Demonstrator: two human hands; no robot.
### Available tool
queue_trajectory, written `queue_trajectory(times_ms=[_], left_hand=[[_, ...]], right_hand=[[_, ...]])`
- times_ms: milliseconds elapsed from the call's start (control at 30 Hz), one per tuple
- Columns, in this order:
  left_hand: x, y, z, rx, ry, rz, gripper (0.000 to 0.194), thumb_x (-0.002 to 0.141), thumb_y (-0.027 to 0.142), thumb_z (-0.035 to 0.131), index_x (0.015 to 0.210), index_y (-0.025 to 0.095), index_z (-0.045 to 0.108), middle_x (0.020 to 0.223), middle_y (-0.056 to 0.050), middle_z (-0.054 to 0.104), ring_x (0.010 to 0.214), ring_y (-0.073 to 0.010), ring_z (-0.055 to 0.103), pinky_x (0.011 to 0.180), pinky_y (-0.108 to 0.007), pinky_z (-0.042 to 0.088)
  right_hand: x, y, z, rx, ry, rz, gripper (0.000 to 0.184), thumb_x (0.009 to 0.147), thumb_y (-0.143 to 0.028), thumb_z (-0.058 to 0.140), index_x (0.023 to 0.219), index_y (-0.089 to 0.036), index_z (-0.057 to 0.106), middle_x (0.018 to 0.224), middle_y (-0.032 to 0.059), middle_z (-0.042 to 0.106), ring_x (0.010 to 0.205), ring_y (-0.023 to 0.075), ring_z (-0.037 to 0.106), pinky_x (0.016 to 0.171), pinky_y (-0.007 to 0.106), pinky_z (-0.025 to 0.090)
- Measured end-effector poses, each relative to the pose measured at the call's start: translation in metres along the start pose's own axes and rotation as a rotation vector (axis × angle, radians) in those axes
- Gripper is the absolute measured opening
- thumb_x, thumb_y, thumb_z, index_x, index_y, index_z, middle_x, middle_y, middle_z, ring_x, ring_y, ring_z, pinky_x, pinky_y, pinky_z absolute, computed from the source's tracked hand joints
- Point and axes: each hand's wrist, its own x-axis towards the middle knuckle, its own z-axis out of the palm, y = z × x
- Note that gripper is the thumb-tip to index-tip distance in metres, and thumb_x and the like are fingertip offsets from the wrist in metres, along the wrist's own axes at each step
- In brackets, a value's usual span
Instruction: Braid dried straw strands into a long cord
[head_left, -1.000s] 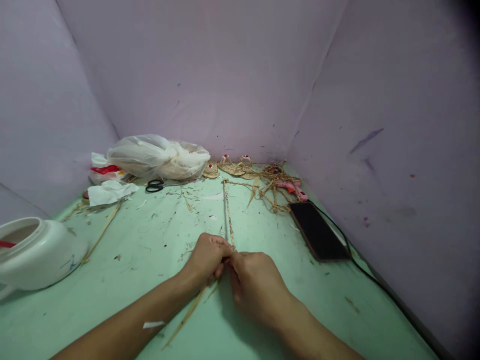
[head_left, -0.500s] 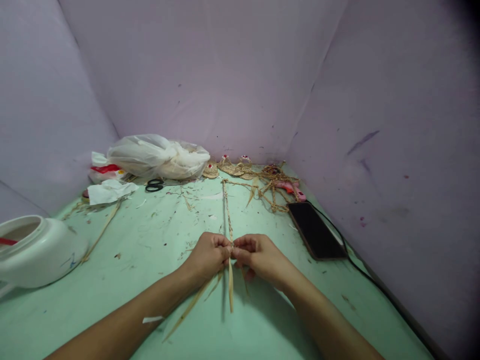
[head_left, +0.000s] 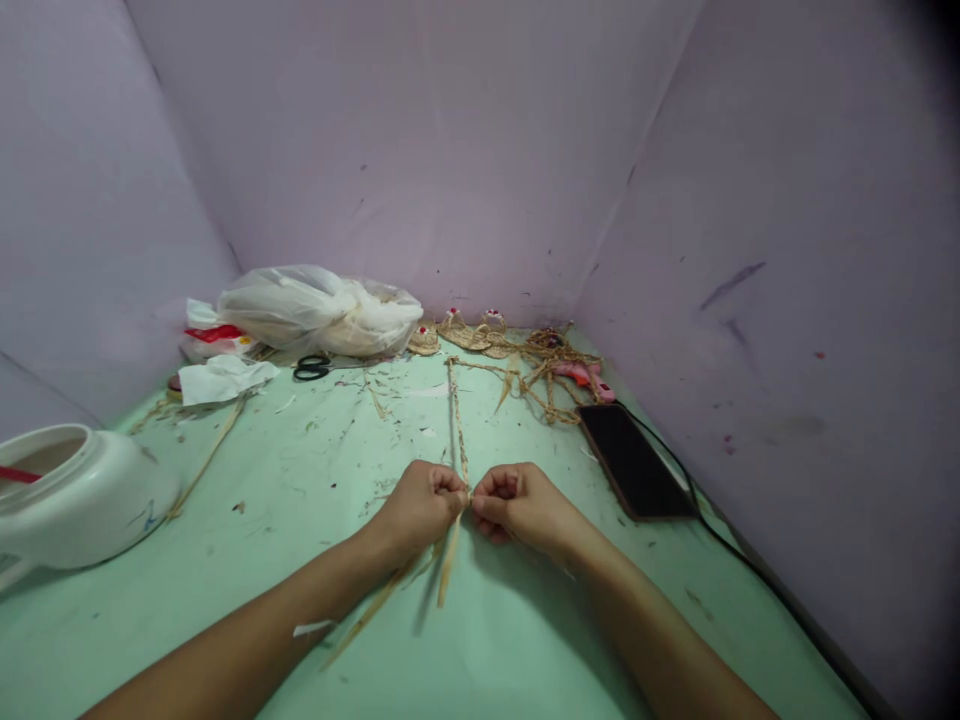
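A thin braid of dried straw-coloured fibre (head_left: 458,415) runs from the far part of the table towards me. At its near end my left hand (head_left: 426,503) is closed, pinching the braid between thumb and fingers. Close beside it on the right, my right hand (head_left: 517,505) pinches at the same spot, its thumb and forefinger pressed together on the fibre. Loose strand ends (head_left: 448,575) hang out below my hands, one near the middle and others slanting left under my left wrist. The exact strand in my right fingers is mostly hidden.
A phone (head_left: 636,462) and black cable (head_left: 757,570) lie at right. Behind are tangled braided cord (head_left: 551,350), a pink tool (head_left: 589,378), small woven pieces (head_left: 465,333), a plastic bag (head_left: 319,310) and scissors (head_left: 311,368). A white pot (head_left: 112,500) stands left.
My right hand has shifted slightly right, away from my left. The middle loose strand now slants left, and the strand below my right hand no longer shows there.
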Motion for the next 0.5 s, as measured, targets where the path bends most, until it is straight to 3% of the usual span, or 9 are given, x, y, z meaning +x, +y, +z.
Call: queue_trajectory(times_ms=[200,400,500], left_hand=[[-0.0016,-0.0005,0.0023,0.023,0.009,0.032,0.010,0.059,0.019,0.048,0.050,0.014,0.047,0.040,0.006,0.037,0.042,-0.0049,0.027,0.043,-0.020,0.019],[-0.0028,-0.0006,0.0006,0.030,-0.006,0.024,0.011,0.059,0.019,0.048,0.049,0.014,0.048,0.040,0.005,0.038,0.041,-0.0050,0.028,0.043,-0.020,0.018],[-0.0022,-0.0009,0.0008,0.012,-0.003,0.020,0.011,0.059,0.019,0.049,0.050,0.014,0.048,0.040,0.006,0.037,0.041,-0.0050,0.028,0.043,-0.020,0.018]], right_hand=[[-0.0006,-0.0017,0.0031,0.088,0.011,0.021,0.008,0.061,-0.015,0.057,0.059,-0.013,0.050,0.046,-0.0036,0.052,0.039,0.0064,0.046,0.041,0.019,0.040],[-0.0006,-0.0044,0.0022,-0.057,0.032,-0.003,0.004,0.062,-0.013,0.054,0.058,-0.012,0.051,0.047,-0.0029,0.053,0.036,0.0020,0.031,0.036,0.015,0.020],[0.0008,-0.0031,-0.0036,-0.153,0.021,-0.023,0.006,0.063,-0.015,0.054,0.058,-0.012,0.053,0.044,-0.0041,0.050,0.036,0.0025,0.027,0.038,0.017,0.019]])
